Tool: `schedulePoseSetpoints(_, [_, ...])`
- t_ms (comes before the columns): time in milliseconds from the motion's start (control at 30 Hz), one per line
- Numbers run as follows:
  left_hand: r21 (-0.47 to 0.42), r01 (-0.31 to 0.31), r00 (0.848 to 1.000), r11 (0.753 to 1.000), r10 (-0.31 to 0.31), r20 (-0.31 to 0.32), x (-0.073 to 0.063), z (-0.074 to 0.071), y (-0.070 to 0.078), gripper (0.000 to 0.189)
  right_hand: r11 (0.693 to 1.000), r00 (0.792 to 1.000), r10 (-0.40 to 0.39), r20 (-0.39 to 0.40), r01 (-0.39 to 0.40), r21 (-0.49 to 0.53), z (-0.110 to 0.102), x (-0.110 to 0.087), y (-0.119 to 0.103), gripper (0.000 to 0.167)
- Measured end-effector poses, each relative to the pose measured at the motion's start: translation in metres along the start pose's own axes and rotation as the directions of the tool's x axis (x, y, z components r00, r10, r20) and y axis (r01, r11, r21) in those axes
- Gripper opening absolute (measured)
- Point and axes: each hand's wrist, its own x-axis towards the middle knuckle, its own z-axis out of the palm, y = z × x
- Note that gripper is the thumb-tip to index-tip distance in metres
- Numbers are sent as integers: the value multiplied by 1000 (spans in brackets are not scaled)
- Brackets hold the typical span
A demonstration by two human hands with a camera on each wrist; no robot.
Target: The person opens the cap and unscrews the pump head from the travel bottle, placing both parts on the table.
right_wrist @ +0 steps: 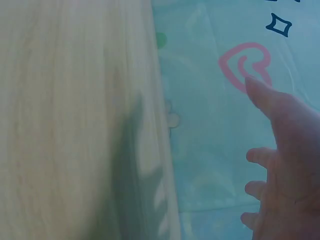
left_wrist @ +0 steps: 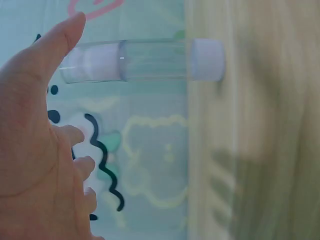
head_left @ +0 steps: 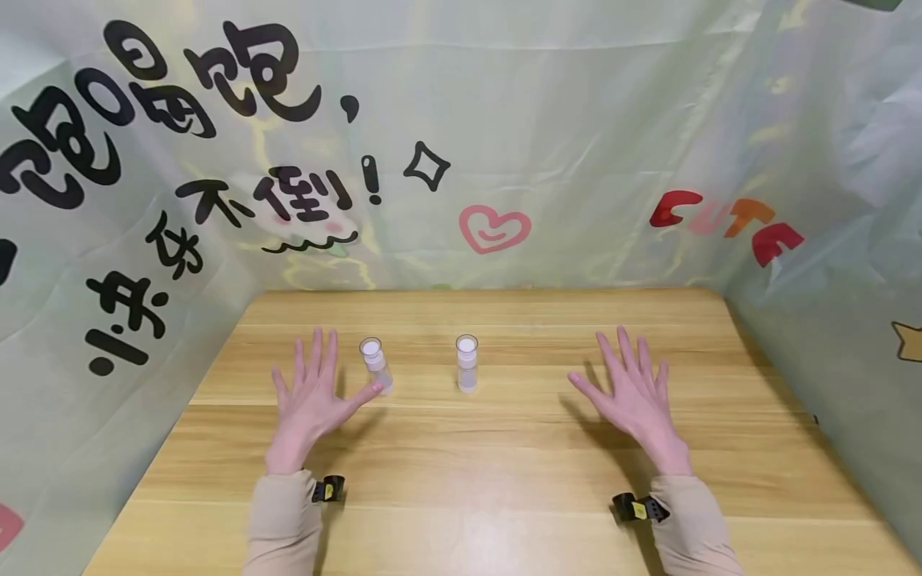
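Two small clear bottles with white bases and white upper parts stand upright on the wooden table. My left hand (head_left: 311, 404) is held over the table with its fingers spread, just left of the left bottle (head_left: 374, 358). The thumb overlaps that bottle's lower part in the head view. In the left wrist view, a clear bottle (left_wrist: 207, 60) appears sideways beside the thumb, and the hand does not grip it. The right bottle (head_left: 467, 364) stands near the middle. Well to its right, my right hand (head_left: 637, 400) is spread above the table, holding nothing.
The wooden table (head_left: 497, 456) runs back to a printed cloth backdrop (head_left: 562, 104), which also rises along both sides. Both wrists wear black straps with a small device, the left one (head_left: 331, 488) and the right one (head_left: 634, 508).
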Motion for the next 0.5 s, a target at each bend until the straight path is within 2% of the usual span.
schedulePoseSetpoints(133, [9, -20, 1000, 1000, 20, -9, -3, -9, 4, 118, 999, 1000, -6, -2, 6, 43, -3, 1, -3, 93])
schedulePoseSetpoints(267, [19, -74, 995, 997, 75, -65, -4, -17, 13, 118, 994, 999, -30, -14, 31, 104, -8, 3, -7, 90])
schedulePoseSetpoints(500, [56, -199, 967, 978, 206, -153, -8, -28, 45, 121, 973, 992, -109, -59, 118, 199, -16, 3, -18, 83])
